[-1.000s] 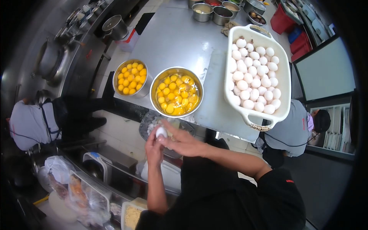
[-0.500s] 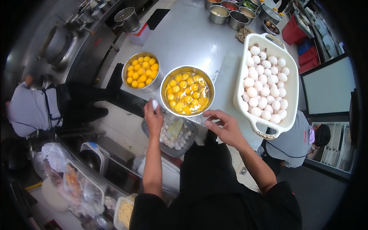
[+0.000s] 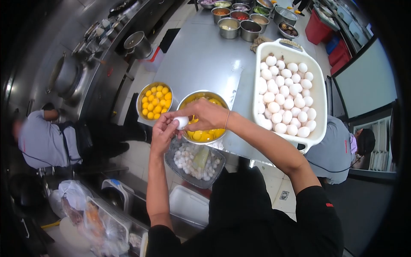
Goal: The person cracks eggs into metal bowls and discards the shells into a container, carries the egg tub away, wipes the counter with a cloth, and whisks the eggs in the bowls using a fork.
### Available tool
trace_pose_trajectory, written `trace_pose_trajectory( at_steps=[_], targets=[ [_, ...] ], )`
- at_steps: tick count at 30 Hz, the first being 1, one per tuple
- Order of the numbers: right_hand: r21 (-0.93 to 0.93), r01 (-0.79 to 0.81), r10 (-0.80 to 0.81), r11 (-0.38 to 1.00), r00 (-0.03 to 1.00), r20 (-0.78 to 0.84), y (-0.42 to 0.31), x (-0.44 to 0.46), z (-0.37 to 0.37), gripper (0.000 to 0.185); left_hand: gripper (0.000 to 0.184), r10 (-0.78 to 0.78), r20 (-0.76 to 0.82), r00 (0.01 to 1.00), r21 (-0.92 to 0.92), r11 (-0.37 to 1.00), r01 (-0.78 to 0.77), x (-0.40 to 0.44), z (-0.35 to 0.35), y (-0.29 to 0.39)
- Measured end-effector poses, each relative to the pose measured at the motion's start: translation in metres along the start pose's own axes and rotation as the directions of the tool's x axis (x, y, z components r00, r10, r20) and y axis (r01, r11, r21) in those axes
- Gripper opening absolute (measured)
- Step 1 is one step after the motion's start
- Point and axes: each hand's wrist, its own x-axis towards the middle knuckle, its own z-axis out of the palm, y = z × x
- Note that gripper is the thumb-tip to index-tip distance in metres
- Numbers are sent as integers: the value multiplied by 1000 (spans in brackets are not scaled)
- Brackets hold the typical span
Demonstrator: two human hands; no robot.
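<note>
One egg, two hands, left edge of the yolk bowl

White egg [image 3: 183,123] sits between the two hands, in front of the left edge of the round metal bowl [image 3: 204,91] as seen from the head camera. Left hand [image 3: 162,133] has it pinched, thumb on the near side. Whether the shell is cracked: can't tell. Right hand [image 3: 206,113] is over the bowl, covering much of it, fingers curved in narrow toward the egg. Can't tell if its fingertips touch the egg or just sit beside it. Thin wristband [image 3: 227,119] on that wrist.

Bowl: loose yellow yolks [image 3: 204,136] showing below the right hand. Second metal pot [image 3: 140,97] near it, up and left, also full of yolks, at the table's left edge.

Below the hands, past the table edge: grey tub [image 3: 201,184] with white shells [image 3: 186,159] and a pale green piece on top.

Right side of the steel table [image 3: 192,55]: white two-handled tub [image 3: 320,81], many whole white eggs [image 3: 286,103] inside, well apart from the hands, right forearm passing just left of it.

Far end: cluster of small metal pans [image 3: 229,28], crumpled brown cloth [image 3: 258,44] beside them.

Outer edges: one person [image 3: 47,141] left, another person [image 3: 329,147] right, both in grey tops.
</note>
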Motion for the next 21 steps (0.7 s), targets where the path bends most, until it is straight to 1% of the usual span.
trace_pose_trajectory(
  at_steps=[1, 4, 5, 8, 9, 11, 12, 14, 15, 16, 18, 19, 21],
  targets=[
    [0, 26, -26, 1000, 997, -78, 2, -1, -1, 51, 33, 8, 56, 998, 1, 1000, -8, 6, -1, 0],
    [-38, 15, -20, 999, 991, -133, 5, -6, -2, 51, 39, 39, 53, 998, 134, 990, -46, 15, 10, -2],
    [-39, 8, -14, 999, 989, -146, 9, -9, 0, 51, 42, -1, 28, 1000, 123, 992, -3, 18, 13, -2],
    [-59, -9, 0, 998, 988, -155, 16, -14, 1, 53, 37, 81, -3, 997, 216, 973, -79, 26, 17, -13],
    [-90, 6, -21, 996, 986, -168, 18, -15, 1, 54, 35, 42, -20, 999, 245, 969, -36, 27, 21, -11],
    [-143, 28, -55, 989, 981, -189, 22, -16, 6, 57, 34, 40, -36, 999, 357, 934, -25, 30, 24, -10],
    [-166, 14, -41, 986, 986, -161, 23, -17, 6, 59, 34, 36, -46, 998, 410, 912, -14, 31, 26, -9],
    [-201, -18, -3, 979, 995, -101, 28, -17, 5, 62, 32, 77, -50, 996, 476, 878, -44, 30, 33, -9],
    [-225, 2, -25, 974, 995, -100, 29, -16, 5, 60, 31, 106, -51, 993, 510, 858, -66, 33, 36, -7],
    [-240, 15, -39, 971, 994, -99, 29, -17, 4, 59, 32, 160, -30, 987, 635, 766, -104, 33, 36, -5],
    [-269, 46, -74, 962, 993, -95, 32, -18, -2, 57, 34, 254, 36, 966, 835, 523, -169, 34, 33, -1],
    [-268, 106, -137, 958, 986, -99, 35, -18, -5, 55, 37, 274, 63, 960, 851, 487, -196, 32, 36, 4],
    [-379, 18, -47, 925, 997, -66, 36, -19, -9, 53, 39, 420, 180, 890, 914, 264, -309, 31, 31, -2]
  ],
)
